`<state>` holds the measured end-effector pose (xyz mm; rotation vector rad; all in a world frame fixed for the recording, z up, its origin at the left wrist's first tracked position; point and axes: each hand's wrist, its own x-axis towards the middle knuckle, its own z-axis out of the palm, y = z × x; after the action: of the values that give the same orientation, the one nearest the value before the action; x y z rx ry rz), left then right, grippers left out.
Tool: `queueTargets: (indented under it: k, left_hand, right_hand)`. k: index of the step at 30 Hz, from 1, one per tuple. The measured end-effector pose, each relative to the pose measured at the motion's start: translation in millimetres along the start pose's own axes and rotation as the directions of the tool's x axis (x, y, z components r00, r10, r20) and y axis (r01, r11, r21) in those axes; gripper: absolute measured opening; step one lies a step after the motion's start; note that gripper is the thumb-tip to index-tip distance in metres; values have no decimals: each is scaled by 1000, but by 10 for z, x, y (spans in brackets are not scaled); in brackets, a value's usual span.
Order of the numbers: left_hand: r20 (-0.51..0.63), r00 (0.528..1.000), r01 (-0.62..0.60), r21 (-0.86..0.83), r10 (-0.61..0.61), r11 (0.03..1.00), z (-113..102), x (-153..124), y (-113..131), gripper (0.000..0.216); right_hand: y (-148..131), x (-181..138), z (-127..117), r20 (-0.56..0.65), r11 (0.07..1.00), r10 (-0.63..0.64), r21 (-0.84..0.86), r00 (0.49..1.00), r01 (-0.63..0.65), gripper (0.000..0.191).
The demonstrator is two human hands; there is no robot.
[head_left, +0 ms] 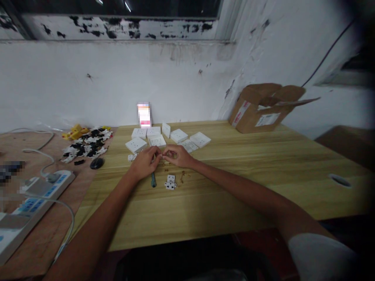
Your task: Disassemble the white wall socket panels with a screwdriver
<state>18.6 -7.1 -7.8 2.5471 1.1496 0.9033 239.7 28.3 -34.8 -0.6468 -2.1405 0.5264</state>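
My left hand [145,162] and my right hand [177,155] meet fingertip to fingertip above the table, both pinched closed. Whatever lies between the fingertips is too small to make out. Below my left hand, a screwdriver's dark green handle [153,180] shows on the wood. A white socket insert [170,182] with slots lies in front of the hands. Small brass-coloured metal pieces [183,176] are scattered to its right and under the fingers. Behind the hands are several white wall-socket plates [179,136], some flat and one standing on edge. Another small white part [131,157] is partly hidden by my left hand.
A lit phone [144,115] leans on the wall. An open cardboard box [263,109] stands at the back right. On the left are a black mouse [97,163], a pile of black and white parts [86,144], yellow objects [75,132] and a power strip [38,207] with cables.
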Motion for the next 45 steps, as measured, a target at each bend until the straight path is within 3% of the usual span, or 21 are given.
queueTargets:
  k: [4, 7, 14, 18, 23, 30, 41, 45]
  left_hand:
    - [38, 999, -34, -9, 34, 999, -6, -2, -8, 13]
    - [81, 996, -47, 33, 44, 998, -13, 2, 1, 22]
    - [51, 997, -54, 34, 52, 998, -22, -4, 10, 9]
    - [96, 994, -62, 72, 54, 996, -6, 7, 1, 20]
    - [64, 998, -10, 40, 7, 999, -9, -1, 31, 17]
    - [102, 995, -9, 32, 5, 999, -31, -19, 42, 12]
    - [79, 997, -6, 131, -4, 991, -1, 4, 42, 31]
    - [35, 999, -13, 77, 10, 997, -31, -12, 49, 18]
  right_hand:
    - [-19, 3, -3, 1, 1000, 8, 3, 1000, -8, 15]
    - [-21, 0, -8, -8, 1000, 13, 12, 1000, -13, 14]
    - [-35, 0, -16, 5, 1000, 5, -2, 1000, -5, 13]
    - [-35, 5, -9, -10, 1000, -2, -16, 1000, 2, 15]
    - [-15, 7, 2, -3, 1000, -20, -12, 1000, 20, 13]
    - [-16, 5, 7, -5, 1000, -16, 3, 1000, 16, 15]
    - [18, -5, 6, -5, 1000, -4, -23, 1000, 4, 10]
    - [-14, 0, -1, -6, 1000, 10, -17, 1000, -10, 12]
